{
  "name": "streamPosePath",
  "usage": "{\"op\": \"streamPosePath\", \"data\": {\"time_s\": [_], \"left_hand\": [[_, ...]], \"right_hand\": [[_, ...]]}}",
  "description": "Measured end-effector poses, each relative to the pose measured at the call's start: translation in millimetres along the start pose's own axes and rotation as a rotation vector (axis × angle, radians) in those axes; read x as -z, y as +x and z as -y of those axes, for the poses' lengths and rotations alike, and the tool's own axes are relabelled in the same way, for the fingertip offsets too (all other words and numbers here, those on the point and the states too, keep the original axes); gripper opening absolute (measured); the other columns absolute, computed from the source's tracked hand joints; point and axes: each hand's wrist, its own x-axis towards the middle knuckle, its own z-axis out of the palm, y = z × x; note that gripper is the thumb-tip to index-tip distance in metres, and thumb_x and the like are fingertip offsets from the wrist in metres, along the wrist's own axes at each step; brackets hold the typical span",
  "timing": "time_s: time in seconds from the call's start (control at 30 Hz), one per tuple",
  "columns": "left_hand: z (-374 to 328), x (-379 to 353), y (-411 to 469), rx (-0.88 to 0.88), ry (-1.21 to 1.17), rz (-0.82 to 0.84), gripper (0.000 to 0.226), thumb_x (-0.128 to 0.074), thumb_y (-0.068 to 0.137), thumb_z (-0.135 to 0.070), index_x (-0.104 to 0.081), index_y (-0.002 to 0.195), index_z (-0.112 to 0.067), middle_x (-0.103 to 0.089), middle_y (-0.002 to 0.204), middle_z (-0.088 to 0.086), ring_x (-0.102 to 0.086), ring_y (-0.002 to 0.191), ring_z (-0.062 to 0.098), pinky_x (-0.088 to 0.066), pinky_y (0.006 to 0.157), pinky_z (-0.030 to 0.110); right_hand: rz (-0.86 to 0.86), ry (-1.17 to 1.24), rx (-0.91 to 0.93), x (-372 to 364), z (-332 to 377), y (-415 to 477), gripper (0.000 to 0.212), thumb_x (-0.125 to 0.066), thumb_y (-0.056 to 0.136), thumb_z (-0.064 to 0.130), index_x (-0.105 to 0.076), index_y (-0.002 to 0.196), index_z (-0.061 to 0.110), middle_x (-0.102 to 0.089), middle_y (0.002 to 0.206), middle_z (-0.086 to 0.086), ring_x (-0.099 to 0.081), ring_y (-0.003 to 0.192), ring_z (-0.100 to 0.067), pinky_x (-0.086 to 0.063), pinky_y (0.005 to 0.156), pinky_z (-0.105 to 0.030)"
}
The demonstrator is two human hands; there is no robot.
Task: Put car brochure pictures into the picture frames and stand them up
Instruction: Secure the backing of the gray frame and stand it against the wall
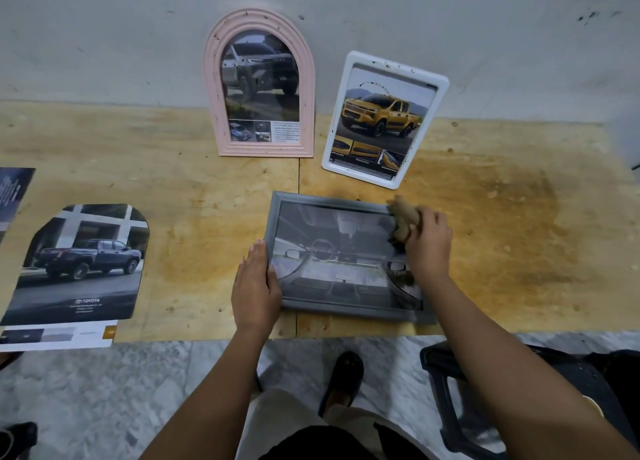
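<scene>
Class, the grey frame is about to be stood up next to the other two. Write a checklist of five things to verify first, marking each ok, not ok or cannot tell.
1. Picture in the grey frame: ok, a car-interior picture fills it.
2. Frame steadied: ok, the left hand rests on its left edge.
3. Right hand free to lift: not ok, its fingers grip a cloth on the glass.
4. Back stand ready: cannot tell, it is hidden underneath.
5. Room to stand it: probably ok, bare plywood board lies right of the white frame, which stands beside the pink arched frame.
</scene>
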Motion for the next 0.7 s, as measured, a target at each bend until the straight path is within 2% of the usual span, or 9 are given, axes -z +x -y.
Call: {"op": "streamPosePath", "data": {"time_s": [0.13, 0.23, 0.33, 0.47, 0.53, 0.63, 0.7], "left_hand": [[3.1, 0.2, 1.0, -0.005, -0.007, -0.011, 0.049, -0.044, 0.096, -0.01, -0.034, 0.144, -0.011, -0.039, 0.148, 0.007, -0.03, 0.139, 0.02, -0.025, 0.115, 0.038], [2.7, -0.6, 0.1, -0.005, -0.013, -0.006, 0.05, -0.045, 0.096, -0.009, -0.035, 0.144, -0.009, -0.039, 0.147, 0.008, -0.031, 0.139, 0.022, -0.024, 0.115, 0.037], [3.6, 0.1, 1.2, -0.031, -0.024, -0.006, 0.05, -0.046, 0.094, -0.006, -0.036, 0.143, -0.006, -0.04, 0.146, 0.011, -0.032, 0.138, 0.023, -0.024, 0.115, 0.039], [5.7, 1.5, 2.3, -0.059, -0.044, 0.009, 0.049, -0.046, 0.094, -0.005, -0.037, 0.142, -0.003, -0.041, 0.145, 0.014, -0.035, 0.136, 0.029, -0.029, 0.112, 0.045], [6.8, 3.4, 1.8, -0.044, -0.058, 0.028, 0.05, -0.045, 0.095, -0.006, -0.034, 0.143, -0.004, -0.038, 0.147, 0.014, -0.033, 0.138, 0.028, -0.032, 0.111, 0.048], [12.3, 8.7, 0.5, -0.042, -0.053, 0.039, 0.051, -0.043, 0.095, -0.005, -0.031, 0.144, -0.004, -0.035, 0.148, 0.014, -0.029, 0.14, 0.027, -0.026, 0.114, 0.044], [17.3, 13.9, -2.0, -0.028, -0.042, 0.047, 0.051, -0.041, 0.095, -0.003, -0.03, 0.144, -0.003, -0.034, 0.149, 0.014, -0.027, 0.14, 0.026, -0.022, 0.116, 0.041]], "right_hand": [[-0.16, 0.305, -0.153, 25.4, -2.4, 12.5, 0.032, -0.054, 0.091, 0.013, -0.053, 0.122, 0.004, -0.055, 0.118, -0.016, -0.049, 0.109, -0.029, -0.033, 0.084, -0.024], [-0.223, 0.395, -0.243, 36.6, -14.6, 5.8, 0.036, -0.054, 0.093, 0.024, -0.053, 0.125, 0.008, -0.057, 0.119, -0.012, -0.053, 0.11, -0.026, -0.042, 0.089, -0.03], [-0.331, 0.466, -0.366, 44.1, -24.0, -4.7, 0.035, -0.051, 0.095, 0.027, -0.052, 0.125, 0.01, -0.059, 0.117, -0.012, -0.056, 0.106, -0.027, -0.044, 0.082, -0.031], [-0.384, 0.436, -0.442, 52.5, -29.8, -15.7, 0.038, -0.049, 0.097, 0.026, -0.047, 0.131, 0.009, -0.054, 0.126, -0.014, -0.05, 0.117, -0.03, -0.044, 0.095, -0.038], [-0.386, 0.4, -0.453, 55.5, -31.4, -22.8, 0.039, -0.047, 0.097, 0.023, -0.045, 0.132, 0.005, -0.05, 0.129, -0.015, -0.047, 0.119, -0.03, -0.04, 0.096, -0.037], [-0.397, 0.343, -0.395, 55.5, -32.5, -36.9, 0.038, -0.047, 0.097, 0.019, -0.045, 0.132, 0.004, -0.047, 0.129, -0.017, -0.042, 0.121, -0.033, -0.037, 0.099, -0.042], [-0.336, 0.308, -0.37, 49.4, -35.4, -46.6, 0.039, -0.047, 0.097, 0.019, -0.044, 0.133, 0.005, -0.046, 0.132, -0.016, -0.04, 0.123, -0.032, -0.035, 0.102, -0.043]]}}
